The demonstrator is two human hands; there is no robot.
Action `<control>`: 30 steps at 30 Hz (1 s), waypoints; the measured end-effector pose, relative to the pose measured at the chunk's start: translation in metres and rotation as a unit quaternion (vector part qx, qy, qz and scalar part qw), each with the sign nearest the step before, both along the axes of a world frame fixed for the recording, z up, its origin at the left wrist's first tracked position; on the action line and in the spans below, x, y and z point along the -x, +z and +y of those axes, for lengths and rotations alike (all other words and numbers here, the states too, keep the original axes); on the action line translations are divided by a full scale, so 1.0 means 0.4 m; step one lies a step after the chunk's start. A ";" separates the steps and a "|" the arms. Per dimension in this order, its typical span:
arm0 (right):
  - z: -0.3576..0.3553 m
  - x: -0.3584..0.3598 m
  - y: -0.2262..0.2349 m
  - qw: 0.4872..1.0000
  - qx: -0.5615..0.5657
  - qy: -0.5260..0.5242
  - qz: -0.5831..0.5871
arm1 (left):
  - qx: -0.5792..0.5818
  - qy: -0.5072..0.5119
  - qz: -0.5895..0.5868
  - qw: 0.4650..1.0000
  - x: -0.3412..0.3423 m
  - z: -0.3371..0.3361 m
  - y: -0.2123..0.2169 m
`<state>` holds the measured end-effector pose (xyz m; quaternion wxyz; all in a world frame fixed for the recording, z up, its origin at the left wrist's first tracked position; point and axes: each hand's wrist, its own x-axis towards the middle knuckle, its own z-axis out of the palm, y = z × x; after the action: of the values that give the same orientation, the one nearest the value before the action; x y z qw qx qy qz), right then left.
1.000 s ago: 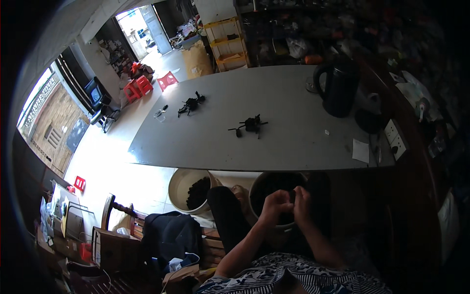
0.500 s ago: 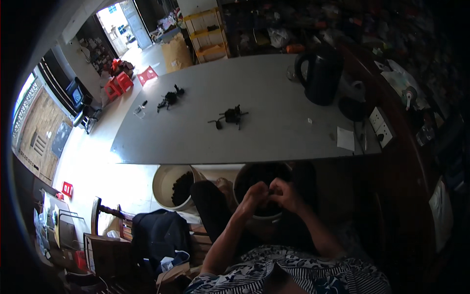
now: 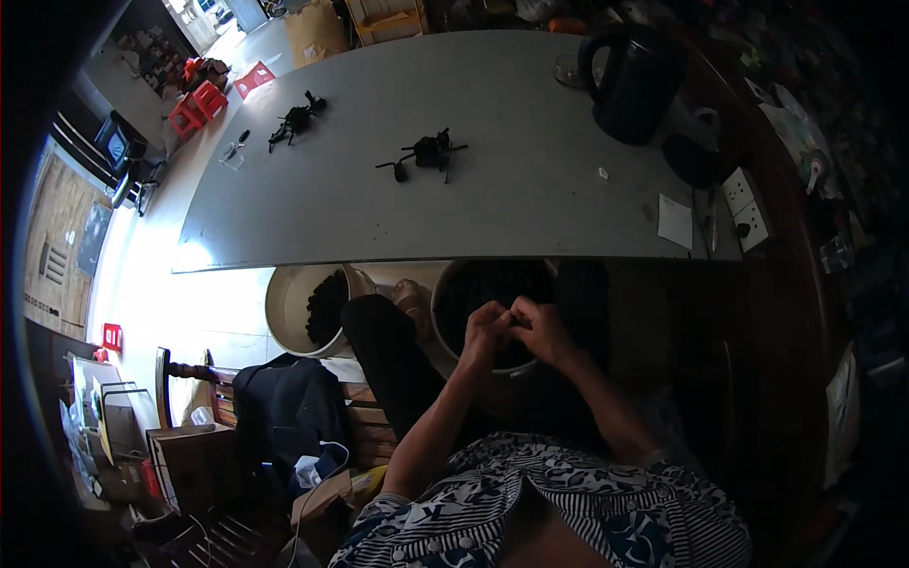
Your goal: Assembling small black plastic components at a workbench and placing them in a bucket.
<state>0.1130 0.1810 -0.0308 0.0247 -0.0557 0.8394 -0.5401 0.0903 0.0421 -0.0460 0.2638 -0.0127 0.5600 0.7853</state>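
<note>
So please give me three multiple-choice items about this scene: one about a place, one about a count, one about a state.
1. Where is the dark kettle?
A. on the grey table
B. on the floor
C. on a chair

2. How many round tubs are under the table edge?
A. one
B. two
C. four

3. How are the hands?
A. far apart
B. flat on the table
C. close together over the dark tub

Answers:
1 A, it stands at the table's far right.
2 B, pale tub and dark tub.
3 C, left hand meets right hand.
</note>
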 end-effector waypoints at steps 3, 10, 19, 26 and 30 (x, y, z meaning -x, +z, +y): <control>0.002 0.043 -0.029 0.989 -0.131 -0.054 -0.043 | 0.054 0.001 -0.005 0.999 0.038 -0.001 -0.057; -0.055 0.299 0.168 0.960 -0.208 -0.060 0.177 | 0.267 -0.011 0.045 0.963 0.104 -0.014 -0.112; -0.100 0.697 0.054 0.885 -0.330 -0.117 0.306 | 0.302 0.007 0.158 0.940 0.102 -0.061 -0.142; 0.018 0.601 0.048 0.884 -0.365 -0.137 0.260 | 0.280 0.015 0.154 0.947 0.118 -0.103 -0.132; 0.114 0.554 0.035 0.912 -0.293 -0.171 0.230 | 0.215 0.000 0.154 0.964 0.115 -0.084 -0.117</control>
<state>-0.1086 0.2267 -0.0168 -0.2465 -0.0248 0.9391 -0.2380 0.0441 0.0085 -0.0930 0.1659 0.0521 0.7496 0.6386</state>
